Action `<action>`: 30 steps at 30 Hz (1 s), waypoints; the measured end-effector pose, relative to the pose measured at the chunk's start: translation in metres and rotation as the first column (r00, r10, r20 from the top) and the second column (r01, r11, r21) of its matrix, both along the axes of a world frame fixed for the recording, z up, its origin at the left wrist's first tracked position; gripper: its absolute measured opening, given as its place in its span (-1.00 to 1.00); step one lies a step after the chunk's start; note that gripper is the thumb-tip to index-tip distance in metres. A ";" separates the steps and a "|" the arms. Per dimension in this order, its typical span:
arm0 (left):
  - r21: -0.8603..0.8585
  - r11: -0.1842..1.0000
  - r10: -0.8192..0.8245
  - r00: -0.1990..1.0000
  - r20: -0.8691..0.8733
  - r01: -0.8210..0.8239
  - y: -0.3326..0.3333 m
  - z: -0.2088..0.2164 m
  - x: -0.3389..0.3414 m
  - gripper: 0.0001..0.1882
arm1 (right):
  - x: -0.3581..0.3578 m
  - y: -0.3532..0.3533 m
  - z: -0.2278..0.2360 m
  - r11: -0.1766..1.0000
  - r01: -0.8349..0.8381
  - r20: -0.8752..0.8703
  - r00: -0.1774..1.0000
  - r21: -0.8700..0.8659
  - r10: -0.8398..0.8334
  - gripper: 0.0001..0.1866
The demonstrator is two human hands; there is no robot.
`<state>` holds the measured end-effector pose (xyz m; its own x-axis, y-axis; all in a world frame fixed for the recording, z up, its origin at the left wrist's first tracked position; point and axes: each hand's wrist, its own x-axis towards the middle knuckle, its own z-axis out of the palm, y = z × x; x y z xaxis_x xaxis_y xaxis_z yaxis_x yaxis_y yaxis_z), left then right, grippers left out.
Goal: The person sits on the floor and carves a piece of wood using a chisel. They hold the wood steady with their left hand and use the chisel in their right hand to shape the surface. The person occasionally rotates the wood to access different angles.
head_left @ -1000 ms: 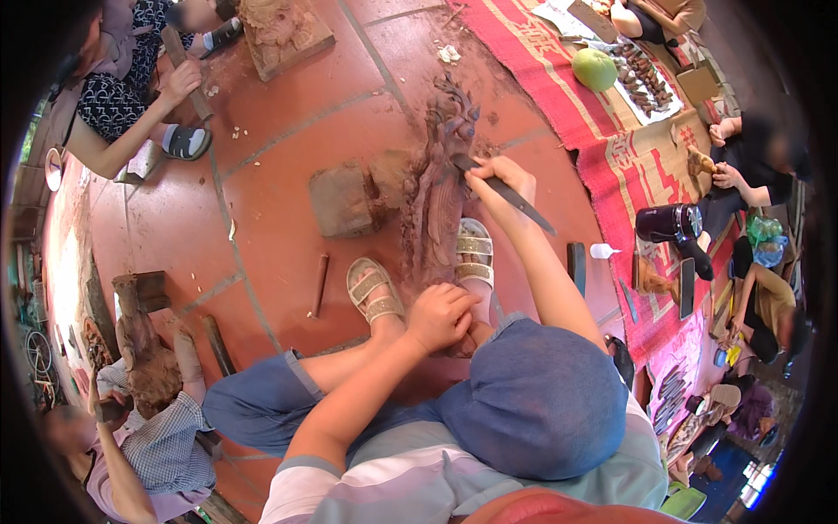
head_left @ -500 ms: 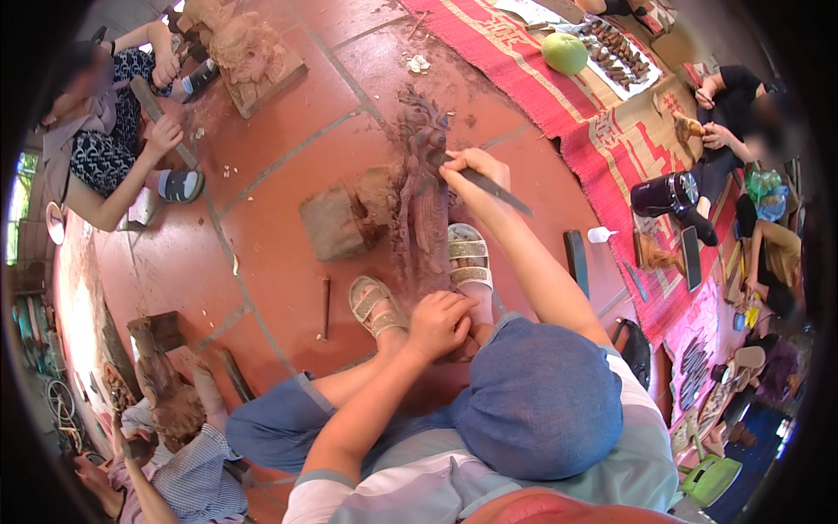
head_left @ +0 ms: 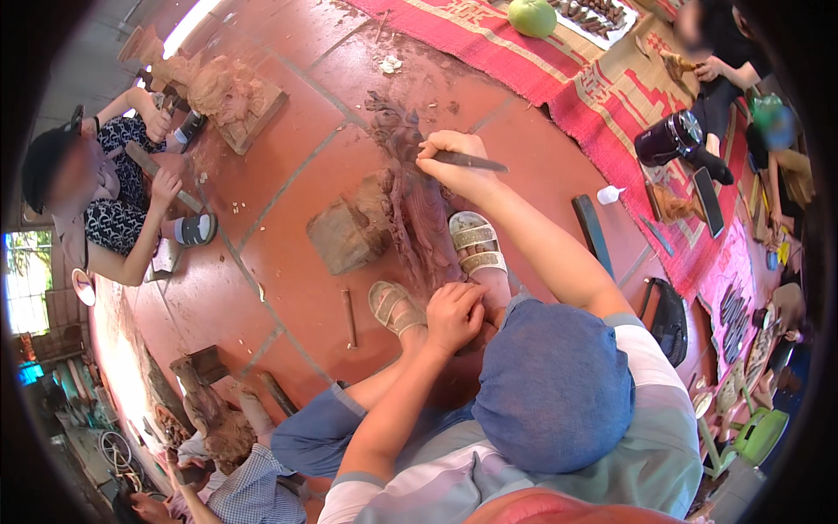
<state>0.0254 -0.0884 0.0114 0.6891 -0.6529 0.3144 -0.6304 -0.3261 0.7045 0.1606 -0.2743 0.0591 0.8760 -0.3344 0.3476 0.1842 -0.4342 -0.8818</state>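
Observation:
A long reddish-brown wood carving (head_left: 419,205) with a rough, figured surface slants up between my sandalled feet. My right hand (head_left: 458,162) is closed round a slim dark carving tool (head_left: 471,161) near the carving's upper part. The tool's rear end sticks out to the right, while my fingers hide its working tip. My left hand (head_left: 456,316) curls over the carving's lower end. Left of the carving, a rough wood block (head_left: 345,236) touches or nearly touches it. A thin brown rod (head_left: 349,319) lies on the tiles near my left sandal (head_left: 397,307).
To the right lie a dark flat bar (head_left: 594,236), a white squeeze bottle (head_left: 609,195) and a black bag (head_left: 665,323). A red mat (head_left: 602,131) carries a green fruit (head_left: 532,17) and a dark flask (head_left: 668,138). At left, another person works beside a large carving (head_left: 236,100).
The tool in my right hand has turned closer to level. My left hand stays at the carving's lower end. The whole view has shifted slightly.

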 end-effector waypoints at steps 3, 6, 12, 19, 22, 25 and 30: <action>0.005 1.000 0.003 1.000 -0.002 -0.003 0.000 0.001 0.001 -0.79 | -0.007 -0.008 0.000 0.998 -0.059 -0.151 0.987 0.019 0.062 -0.88; 0.020 1.000 -0.004 1.000 0.011 0.004 -0.002 0.001 -0.002 -0.79 | -0.003 -0.008 0.008 0.998 -0.062 -0.217 0.974 0.007 0.062 -0.87; 0.031 1.000 -0.008 1.000 0.011 0.007 0.001 -0.001 -0.003 -0.78 | -0.026 -0.020 0.008 0.992 -0.055 -0.349 0.933 0.115 0.092 -0.91; -0.009 1.000 -0.006 0.999 0.041 0.006 0.004 -0.010 -0.002 -0.79 | -0.177 -0.069 -0.036 0.944 0.191 -0.406 0.911 0.269 -0.069 -0.82; -0.029 1.000 0.002 0.998 0.064 0.000 0.006 -0.004 0.004 -0.79 | -0.271 -0.050 -0.013 0.866 0.340 -0.654 0.757 0.366 -0.021 -0.83; -0.038 0.999 -0.017 0.997 0.076 0.020 0.005 -0.001 0.008 -0.79 | -0.335 -0.031 0.000 0.800 0.458 -0.678 0.729 0.388 -0.089 -0.85; 0.018 0.998 -0.068 0.993 0.101 0.066 0.001 -0.023 -0.006 -0.80 | -0.407 -0.018 0.005 0.695 0.632 -0.492 0.752 0.343 -0.440 -0.89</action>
